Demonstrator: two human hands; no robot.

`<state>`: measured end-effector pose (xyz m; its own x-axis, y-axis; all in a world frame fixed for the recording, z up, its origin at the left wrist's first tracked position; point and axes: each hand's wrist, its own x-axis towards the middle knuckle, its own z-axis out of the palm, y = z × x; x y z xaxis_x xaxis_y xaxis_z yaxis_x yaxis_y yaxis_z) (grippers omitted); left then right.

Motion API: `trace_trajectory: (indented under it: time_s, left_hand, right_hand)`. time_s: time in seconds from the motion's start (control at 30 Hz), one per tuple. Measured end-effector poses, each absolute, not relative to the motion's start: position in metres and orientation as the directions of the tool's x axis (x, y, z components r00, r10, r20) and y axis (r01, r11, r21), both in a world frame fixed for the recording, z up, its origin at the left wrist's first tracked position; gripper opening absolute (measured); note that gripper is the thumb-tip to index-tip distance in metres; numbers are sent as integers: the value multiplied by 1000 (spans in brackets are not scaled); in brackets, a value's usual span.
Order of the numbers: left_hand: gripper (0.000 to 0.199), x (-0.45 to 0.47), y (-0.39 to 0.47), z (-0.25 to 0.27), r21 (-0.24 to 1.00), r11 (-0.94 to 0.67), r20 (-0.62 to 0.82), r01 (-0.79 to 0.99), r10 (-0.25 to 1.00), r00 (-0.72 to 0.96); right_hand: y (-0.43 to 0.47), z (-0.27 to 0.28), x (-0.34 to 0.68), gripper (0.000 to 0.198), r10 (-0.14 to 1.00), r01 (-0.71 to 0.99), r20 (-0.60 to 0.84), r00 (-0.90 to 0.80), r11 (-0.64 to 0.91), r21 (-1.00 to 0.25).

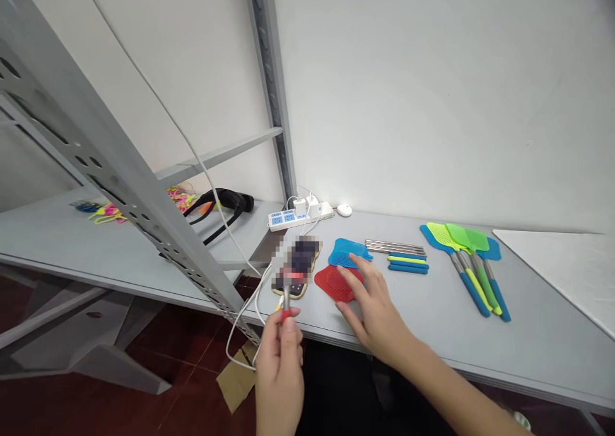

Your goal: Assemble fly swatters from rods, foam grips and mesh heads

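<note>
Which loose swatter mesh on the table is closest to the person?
The red mesh: it lies nearer the person, while the blue mesh lies behind it, closer to the wall.

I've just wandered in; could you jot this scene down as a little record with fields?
Left hand: the left hand grips a red handle with a metal shaft
Right hand: the right hand spreads its fingers over red mesh; contact unclear
Beside it: blue mesh
Loose parts: metal rods; blue and yellow grips
Right side: overlapping fly swatters
Electrical: power strip near the wall
Partly blurred: phone
</note>
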<state>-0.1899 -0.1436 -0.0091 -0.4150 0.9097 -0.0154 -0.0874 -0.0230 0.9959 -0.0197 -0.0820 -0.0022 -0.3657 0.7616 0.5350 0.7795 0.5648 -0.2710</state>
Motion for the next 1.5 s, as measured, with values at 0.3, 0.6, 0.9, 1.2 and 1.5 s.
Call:
trace_trajectory:
  time_s: [0.3,0.6,0.9,1.2,1.5]
  left_hand:
    - [41,-176,-146,-18,993,9,-34,-114,974,-223]
    - [33,-164,-139,-16,986,-56,84,155,981,-175]
    - [34,-150,-139,-17,961,-99,115,260,992,-48]
    - [30,-132,-145,-18,973,-122,81,198,976,202]
    - [44,-80,-176,-10,993,117,-98,6,807,583]
  right_hand:
    - [-100,-44,-16,68,795,817,306,-524,571,-81]
    - [-137,-63,31,52,842,915,403,-360,403,-24]
    - [-161,-81,109,27,860,946,500,-101,239,-219]
    - [-197,-60,133,27,608,384,344,715,69,-921]
    - [-209,8,101,35,807,-447,-18,590,308,-840]
